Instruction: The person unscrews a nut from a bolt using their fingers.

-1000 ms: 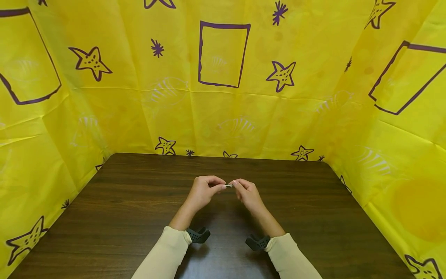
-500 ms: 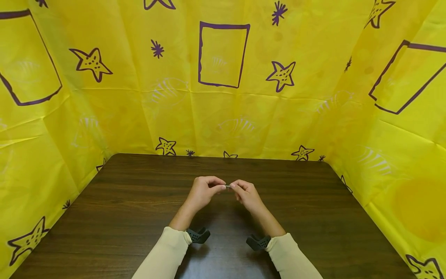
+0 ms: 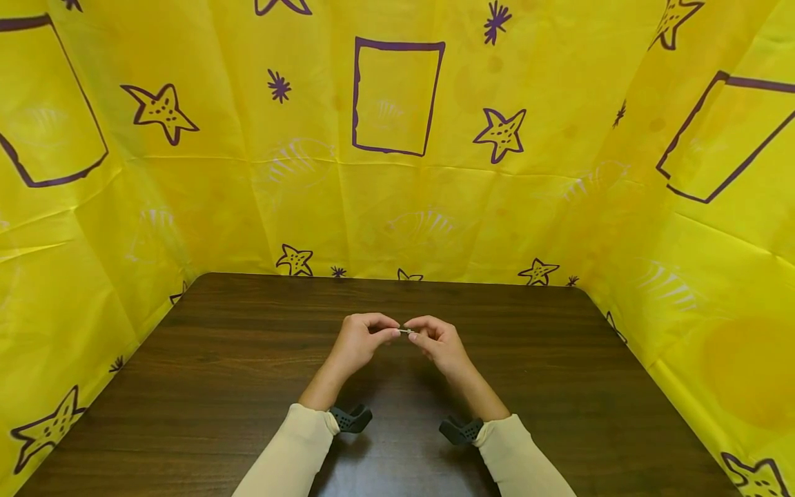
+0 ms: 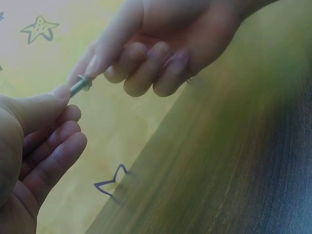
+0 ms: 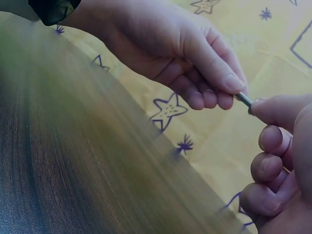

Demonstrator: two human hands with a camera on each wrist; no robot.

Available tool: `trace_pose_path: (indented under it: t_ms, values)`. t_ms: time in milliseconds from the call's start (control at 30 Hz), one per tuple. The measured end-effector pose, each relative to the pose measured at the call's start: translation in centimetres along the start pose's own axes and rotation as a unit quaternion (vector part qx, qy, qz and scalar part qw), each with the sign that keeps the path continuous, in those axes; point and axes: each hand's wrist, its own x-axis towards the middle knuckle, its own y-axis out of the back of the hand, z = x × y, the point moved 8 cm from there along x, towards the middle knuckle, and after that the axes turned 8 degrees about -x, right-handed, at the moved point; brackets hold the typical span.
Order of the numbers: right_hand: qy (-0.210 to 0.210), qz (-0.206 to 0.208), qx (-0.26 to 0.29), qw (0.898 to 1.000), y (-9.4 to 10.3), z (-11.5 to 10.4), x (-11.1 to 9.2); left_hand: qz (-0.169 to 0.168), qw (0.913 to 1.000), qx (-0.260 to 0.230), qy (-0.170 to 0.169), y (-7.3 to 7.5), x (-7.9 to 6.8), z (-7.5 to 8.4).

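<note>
Head view, left hand (image 3: 359, 342) pinching bolt (image 3: 404, 331), table edge (image 3: 348, 281) beyond

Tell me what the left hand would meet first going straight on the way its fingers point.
The right hand: its fingertips lie at the far end of the threaded metal piece that the left hand pinches. Depth is unclear, so any gap is hard to judge.

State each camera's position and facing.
Head: worn on the head, facing forward and down over the table toward the yellow backdrop; left hand, right hand and sleeves show.
Left wrist: on that wrist, looking at the bolt; both hands show.
Right wrist: on that wrist, looking at the bolt from the other side; both hands and the left wrist's dark band show.
Shared: both wrist views show bolt and table.
</note>
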Motion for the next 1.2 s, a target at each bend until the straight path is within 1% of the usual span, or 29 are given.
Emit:
trace_pose_path:
  t_ms: [167,267,367,533,633,767,867,967,1133,1200]
  values:
    - [0.018,-0.005,0.004,1.0,0.0,-0.3,0.0,0.0,1.0,0.003,0.0,0.0,0.0,0.0]
    - [0.02,-0.005,0.003,1.0,0.0,-0.5,0.1,0.001,1.0,0.003,0.001,0.0,0.0,0.0]
    - [0.001,0.0,-0.007,1.0,0.0,-0.2,0.1,0.003,1.0,0.003,0.005,0.0,0.1,-0.1]
    - [-0.035,0.002,-0.059,0.998,-0.2,0.2,0.1,0.007,1.0,-0.004,-0.004,-0.1,0.1,0.1]
    - [-0.049,-0.003,-0.086,0.995,-0.3,0.2,0.0,0.006,0.9999,-0.006,-0.006,-0.2,0.1,0.1]
    - [-0.062,-0.012,-0.092,0.994,-0.4,0.5,0.0,0.005,0.9999,-0.007,-0.007,-0.4,0.1,0.0]
    - [-0.068,-0.019,-0.083,0.994,-0.5,0.7,-0.1,0.005,0.9999,-0.007,-0.008,-0.5,0.1,-0.1]
    - [-0.069,-0.019,-0.074,0.995,-0.4,1.6,0.1,0.003,0.9999,-0.007,-0.009,-0.6,0.1,-0.2]
    - [-0.07,-0.005,-0.078,0.994,-0.1,3.6,0.4,0.001,0.9999,-0.01,-0.013,-0.7,0.1,-0.1]
    - [-0.071,-0.004,-0.08,0.994,-0.1,3.6,0.4,0.001,0.9999,-0.012,-0.01,-0.7,0.1,-0.1]
